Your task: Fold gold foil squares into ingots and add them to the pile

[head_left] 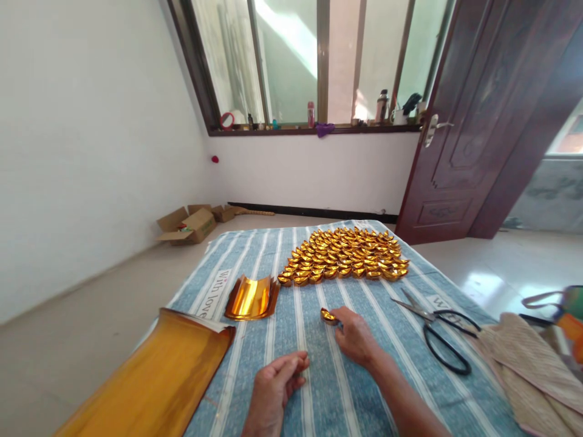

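Note:
My right hand (355, 335) rests on the blue striped cloth (319, 388) and pinches a small folded gold paper ingot (328, 315) at its fingertips. My left hand (276, 388) lies nearer to me with curled fingers, holding nothing I can see. Beyond the hands, many gold ingots (346, 255) sit in tight rows. A curled stack of small gold foil sheets (252, 298) lies to the left, and a large gold foil sheet (155, 379) lies at the near left corner.
Black-handled scissors (437, 331) lie on the cloth to the right, next to beige fabric (523, 358). Open cardboard boxes (189, 224) stand on the floor by the left wall. A dark wooden door (473, 121) stands open at right, below a cluttered windowsill (319, 127).

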`<state>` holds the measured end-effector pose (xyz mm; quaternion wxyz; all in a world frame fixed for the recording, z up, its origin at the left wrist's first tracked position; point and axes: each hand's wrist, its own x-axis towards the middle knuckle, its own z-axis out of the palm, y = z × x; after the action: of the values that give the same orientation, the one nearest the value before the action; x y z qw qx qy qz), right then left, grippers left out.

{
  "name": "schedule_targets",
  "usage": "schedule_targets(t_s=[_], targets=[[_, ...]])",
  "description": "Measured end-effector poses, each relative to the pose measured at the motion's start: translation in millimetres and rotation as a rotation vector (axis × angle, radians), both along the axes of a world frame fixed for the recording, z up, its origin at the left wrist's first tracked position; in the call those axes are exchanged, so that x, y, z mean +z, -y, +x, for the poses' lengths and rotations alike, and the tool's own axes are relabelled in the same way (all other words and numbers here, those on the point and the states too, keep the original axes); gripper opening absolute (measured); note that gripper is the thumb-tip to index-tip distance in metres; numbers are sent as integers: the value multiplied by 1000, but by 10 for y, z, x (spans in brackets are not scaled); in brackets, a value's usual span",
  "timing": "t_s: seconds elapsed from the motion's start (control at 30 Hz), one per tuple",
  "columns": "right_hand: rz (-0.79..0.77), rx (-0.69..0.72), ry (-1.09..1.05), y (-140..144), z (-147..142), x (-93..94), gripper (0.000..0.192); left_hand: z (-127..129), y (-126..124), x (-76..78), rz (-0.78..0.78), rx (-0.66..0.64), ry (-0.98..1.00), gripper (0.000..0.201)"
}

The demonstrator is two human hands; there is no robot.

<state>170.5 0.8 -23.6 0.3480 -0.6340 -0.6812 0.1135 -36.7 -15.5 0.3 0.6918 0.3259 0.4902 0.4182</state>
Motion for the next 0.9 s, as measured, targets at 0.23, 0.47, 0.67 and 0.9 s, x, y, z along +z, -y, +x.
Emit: schedule_targets(t_s=[0.23,0.47,0.67,0.9], targets=[[-13,-42,50,-17,-33,3,16,6,26,27,50,-34,-90,28],[4,-40,89,-42,-16,-13,23,47,35,75,120,-58,-193,28],[25,-48,118,-62,1,-33,23,65,38,86,201,-100,-294,24],[54,-74,159,-57,40,-45,26,65,0,16,284,-187,-428,19]])
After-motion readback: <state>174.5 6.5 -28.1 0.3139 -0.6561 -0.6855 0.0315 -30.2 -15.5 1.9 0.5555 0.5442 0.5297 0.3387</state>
